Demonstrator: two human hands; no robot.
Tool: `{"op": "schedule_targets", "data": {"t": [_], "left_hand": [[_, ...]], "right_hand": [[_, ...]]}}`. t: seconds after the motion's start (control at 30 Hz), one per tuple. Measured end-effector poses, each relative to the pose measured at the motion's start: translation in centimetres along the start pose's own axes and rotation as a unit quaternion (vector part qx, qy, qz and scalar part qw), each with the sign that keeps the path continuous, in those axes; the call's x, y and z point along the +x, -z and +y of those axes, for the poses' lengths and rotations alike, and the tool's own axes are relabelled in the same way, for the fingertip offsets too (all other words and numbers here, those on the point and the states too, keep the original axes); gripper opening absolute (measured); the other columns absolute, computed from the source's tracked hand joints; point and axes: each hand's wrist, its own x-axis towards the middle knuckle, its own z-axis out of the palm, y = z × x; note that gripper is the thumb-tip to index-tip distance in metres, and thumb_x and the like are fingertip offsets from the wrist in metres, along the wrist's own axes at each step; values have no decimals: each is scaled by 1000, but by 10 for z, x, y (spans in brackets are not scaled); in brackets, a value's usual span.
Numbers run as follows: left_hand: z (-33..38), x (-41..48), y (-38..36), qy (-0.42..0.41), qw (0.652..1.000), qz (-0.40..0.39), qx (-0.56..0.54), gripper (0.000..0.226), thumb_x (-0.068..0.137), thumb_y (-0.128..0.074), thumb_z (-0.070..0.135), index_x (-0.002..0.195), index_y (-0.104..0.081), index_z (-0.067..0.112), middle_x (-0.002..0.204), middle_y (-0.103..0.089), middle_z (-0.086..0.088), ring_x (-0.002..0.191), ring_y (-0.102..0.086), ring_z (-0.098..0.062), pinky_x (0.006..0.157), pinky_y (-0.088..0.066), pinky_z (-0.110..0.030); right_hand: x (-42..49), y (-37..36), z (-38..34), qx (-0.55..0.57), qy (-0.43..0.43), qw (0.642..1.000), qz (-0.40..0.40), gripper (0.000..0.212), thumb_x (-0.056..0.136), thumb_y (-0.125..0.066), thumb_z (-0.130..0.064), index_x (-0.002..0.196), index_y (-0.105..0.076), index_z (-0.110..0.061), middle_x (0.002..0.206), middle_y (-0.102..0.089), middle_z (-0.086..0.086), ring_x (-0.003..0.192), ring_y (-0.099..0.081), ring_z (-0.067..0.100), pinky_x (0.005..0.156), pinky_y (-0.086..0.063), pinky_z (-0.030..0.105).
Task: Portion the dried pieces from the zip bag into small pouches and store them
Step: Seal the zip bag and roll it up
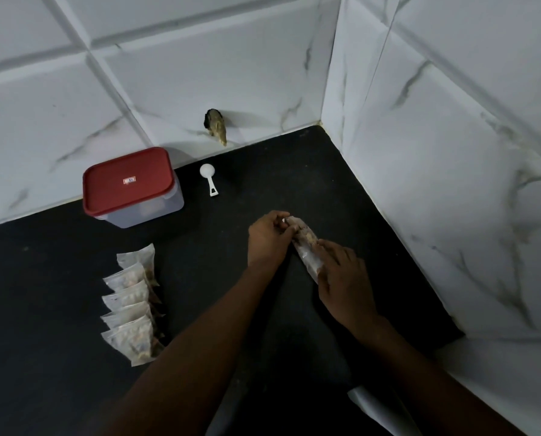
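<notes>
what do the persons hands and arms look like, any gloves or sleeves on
Both are bare. The left hand and right hand wear no gloves. The left forearm and right forearm show no sleeve all the way to the bottom of the frame. No ring, watch or bracelet can be made out, though the light is dim.

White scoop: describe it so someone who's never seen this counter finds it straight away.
On the black countertop, look along the back edge under the tiled wall. Just right of the red-lidded container lies the white scoop, bowl toward the wall, handle toward the person. It is small and opaque white, unlike the clear pouches lying in a row nearer.
</notes>
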Motion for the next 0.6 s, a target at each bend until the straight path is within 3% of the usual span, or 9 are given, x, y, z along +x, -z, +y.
{"op": "schedule_targets", "data": {"t": [0.2,0.3,0.4,0.5,0.6], "left_hand": [[4,8,3,47,998,-36,20,37,90,-79,18,126,-73,14,110,-77,-4,98,-73,-13,99,-58,-34],[8,5,6,37,998,-45,38,45,91,-76,14,135,-67,11,125,-73,-8,115,-69,-16,108,-51,-31],[9,-4,17,29,999,-35,25,46,91,-74,13,137,-65,10,126,-71,-9,112,-69,-15,106,-53,-31],[8,-14,35,7,997,-48,61,42,93,-75,22,134,-66,16,128,-68,-4,108,-67,-12,100,-56,-33],[6,-24,58,-13,992,-56,113,46,94,-73,31,138,-63,23,137,-61,2,122,-61,-12,104,-52,-36]], "right_hand": [[2,-6,-6,0,-16,1000,-18,62,83,-66,-9,143,-55,-19,142,-56,4,125,-54,26,97,-48,43],[2,-2,-8,-22,-21,1000,6,61,81,-68,-11,141,-57,-20,140,-59,2,127,-53,24,103,-39,42],[5,1,-17,1,3,999,45,55,84,-66,-15,138,-60,-19,138,-60,3,127,-54,23,106,-34,39],[11,1,-32,36,24,999,26,55,91,-66,-18,144,-54,-19,144,-56,5,132,-50,23,111,-37,39],[19,-5,-51,55,38,998,6,55,93,-63,-20,147,-51,-20,151,-50,1,141,-42,17,117,-33,37]]}}
